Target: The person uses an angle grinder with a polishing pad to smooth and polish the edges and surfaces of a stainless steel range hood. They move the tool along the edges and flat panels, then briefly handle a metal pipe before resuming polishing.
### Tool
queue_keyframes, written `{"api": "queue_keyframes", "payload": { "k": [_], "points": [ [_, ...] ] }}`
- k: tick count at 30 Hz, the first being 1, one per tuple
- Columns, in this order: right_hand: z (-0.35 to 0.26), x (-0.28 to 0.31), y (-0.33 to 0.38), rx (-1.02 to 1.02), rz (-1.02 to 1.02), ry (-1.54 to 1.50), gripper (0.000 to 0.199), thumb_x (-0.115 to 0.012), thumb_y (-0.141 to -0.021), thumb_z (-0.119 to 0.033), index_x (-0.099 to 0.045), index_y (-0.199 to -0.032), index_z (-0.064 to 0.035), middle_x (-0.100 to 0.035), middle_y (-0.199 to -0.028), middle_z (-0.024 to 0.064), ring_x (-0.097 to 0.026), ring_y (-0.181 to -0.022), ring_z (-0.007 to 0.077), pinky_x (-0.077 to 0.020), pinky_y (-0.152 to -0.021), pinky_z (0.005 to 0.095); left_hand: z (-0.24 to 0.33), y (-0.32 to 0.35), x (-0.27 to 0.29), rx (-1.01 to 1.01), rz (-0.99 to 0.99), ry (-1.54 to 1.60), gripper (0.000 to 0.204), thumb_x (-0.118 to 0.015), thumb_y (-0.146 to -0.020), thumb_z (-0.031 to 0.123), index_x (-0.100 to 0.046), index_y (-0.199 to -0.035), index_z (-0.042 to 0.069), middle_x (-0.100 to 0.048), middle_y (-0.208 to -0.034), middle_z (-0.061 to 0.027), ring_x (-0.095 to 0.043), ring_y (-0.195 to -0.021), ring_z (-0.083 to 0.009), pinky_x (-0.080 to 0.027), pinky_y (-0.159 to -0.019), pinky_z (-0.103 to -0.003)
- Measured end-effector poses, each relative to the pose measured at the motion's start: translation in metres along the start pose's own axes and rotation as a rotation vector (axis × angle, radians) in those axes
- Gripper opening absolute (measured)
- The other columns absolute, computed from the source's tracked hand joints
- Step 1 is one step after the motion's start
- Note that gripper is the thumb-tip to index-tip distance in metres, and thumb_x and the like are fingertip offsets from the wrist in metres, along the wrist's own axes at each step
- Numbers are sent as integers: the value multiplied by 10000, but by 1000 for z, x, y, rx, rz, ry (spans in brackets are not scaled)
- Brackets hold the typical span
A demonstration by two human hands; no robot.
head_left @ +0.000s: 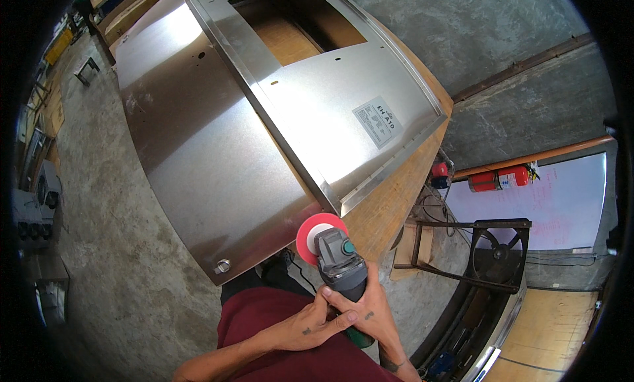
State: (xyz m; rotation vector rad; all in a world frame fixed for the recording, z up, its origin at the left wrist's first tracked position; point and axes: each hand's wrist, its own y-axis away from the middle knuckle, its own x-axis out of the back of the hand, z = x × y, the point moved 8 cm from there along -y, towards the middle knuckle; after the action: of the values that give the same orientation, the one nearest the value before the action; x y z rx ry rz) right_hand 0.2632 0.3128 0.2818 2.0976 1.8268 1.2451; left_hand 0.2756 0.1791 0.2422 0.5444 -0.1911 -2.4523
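An angle grinder (340, 266) with a red and white disc (305, 242) is held in front of my body. My right hand (371, 311) wraps round its dark body. Beside it, my left hand (320, 324) grips the grinder too, its fingers partly hidden. In the picture the disc overlaps the near edge of a brushed steel panel (218, 157); whether they touch I cannot tell. A second steel sheet (310, 111), with a rectangular cutout and a grey printed label (377, 122), lies alongside on a wooden table (373, 223). A round metal fitting (222, 266) sits at the panel's near left corner.
A black cord (300, 270) hangs near my legs. To the right are a framed fan (500, 253), a red fire extinguisher (502, 178) and a whiteboard (568, 210). Concrete floor (119, 250) extends on the left, with grey equipment (47, 184) at the far side.
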Motion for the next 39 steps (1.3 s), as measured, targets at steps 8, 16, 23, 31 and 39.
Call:
{"api": "queue_keyframes", "payload": {
  "k": [8, 16, 23, 31, 39],
  "points": [
    [-2, 1, 0, 0, 0, 19, 902, -979, -861, -440, -490, -1457, 29, -743, -1240, 231, -738, -1137, 323, -585, -989, 457, 2, 0, 2, 97, -29, -11, 885, -569, -1173, 534, -273, -1453, -252, -625, -1264, -345, -655, -1205, -302, -541, -1036, -406],
    [5, -5, -8, 7, 8, 25, 887, -974, -866, -444, -504, -1448, 33, -746, -1230, 235, -741, -1121, 321, -590, -977, 455, -5, -3, 4, 125, -73, 33, 961, -540, -1158, 614, -200, -1540, -200, -536, -1473, -439, -585, -1452, -456, -473, -1202, -465],
    [5, -8, -13, -1, -9, -1, 896, -973, -868, -445, -508, -1456, 46, -745, -1231, 240, -741, -1115, 319, -596, -972, 449, -16, -6, 8, 148, -54, 46, 913, -571, -1173, 516, -174, -1582, -197, -536, -1500, -358, -558, -1449, -354, -464, -1197, -411],
    [1, -10, -17, -3, -25, 30, 917, -960, -872, -480, -505, -1456, 62, -743, -1234, 270, -745, -1133, 346, -589, -992, 456, -28, -7, 10, 167, -56, 36, 1032, -533, -1156, 624, -123, -1620, -203, -494, -1510, -436, -597, -1416, -435, -479, -1182, -446],
    [9, -12, -19, 1, -20, 26, 919, -973, -865, -456, -502, -1468, 54, -739, -1253, 261, -732, -1156, 328, -577, -1015, 453, -16, -7, 13, 126, -2, 31, 918, -590, -1165, 533, -207, -1549, -208, -608, -1315, -274, -626, -1171, -237, -530, -995, -361]
  ]
}}
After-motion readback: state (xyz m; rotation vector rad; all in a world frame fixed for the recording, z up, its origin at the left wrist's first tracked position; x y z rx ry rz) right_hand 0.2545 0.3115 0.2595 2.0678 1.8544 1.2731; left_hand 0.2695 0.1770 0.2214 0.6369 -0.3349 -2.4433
